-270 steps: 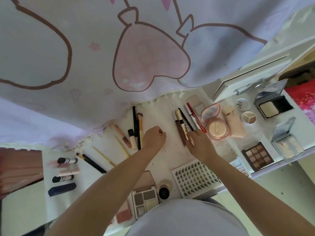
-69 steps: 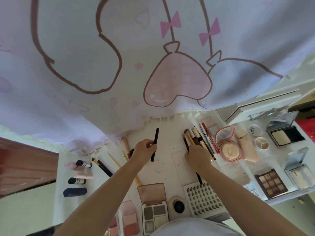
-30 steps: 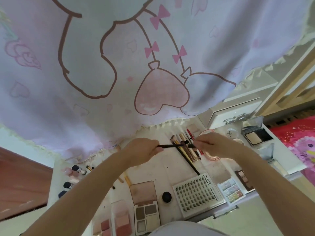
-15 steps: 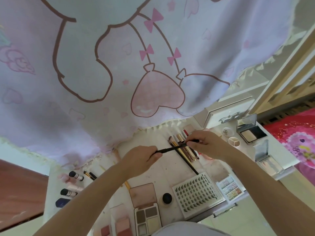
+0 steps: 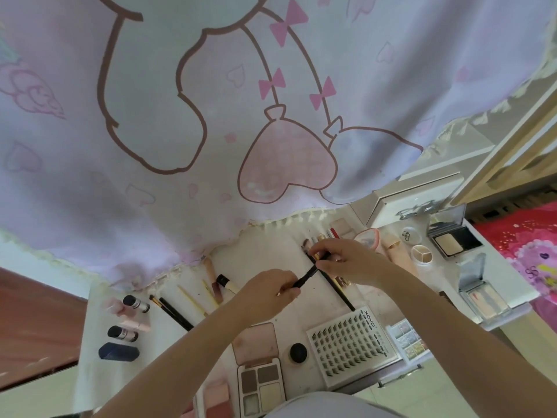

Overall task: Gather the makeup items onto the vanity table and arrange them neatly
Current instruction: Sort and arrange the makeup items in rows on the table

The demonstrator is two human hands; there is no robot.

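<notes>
A thin black pencil is held above the white vanity table between both hands. My left hand pinches its lower end and my right hand pinches its upper end. Under my right hand lies a row of brushes and pencils, with one long black pencil running toward the front. To the left lie loose sticks and brushes and lipsticks.
A lash tray, an eyeshadow palette and a black pot sit at the front edge. Open compacts and a pink cushion compact are at the right. A printed curtain hangs over the table's back.
The pencil has tilted, its left end dropping lower as my left hand moved down and right. My right hand stays over the brush row. The camera has shifted slightly.
</notes>
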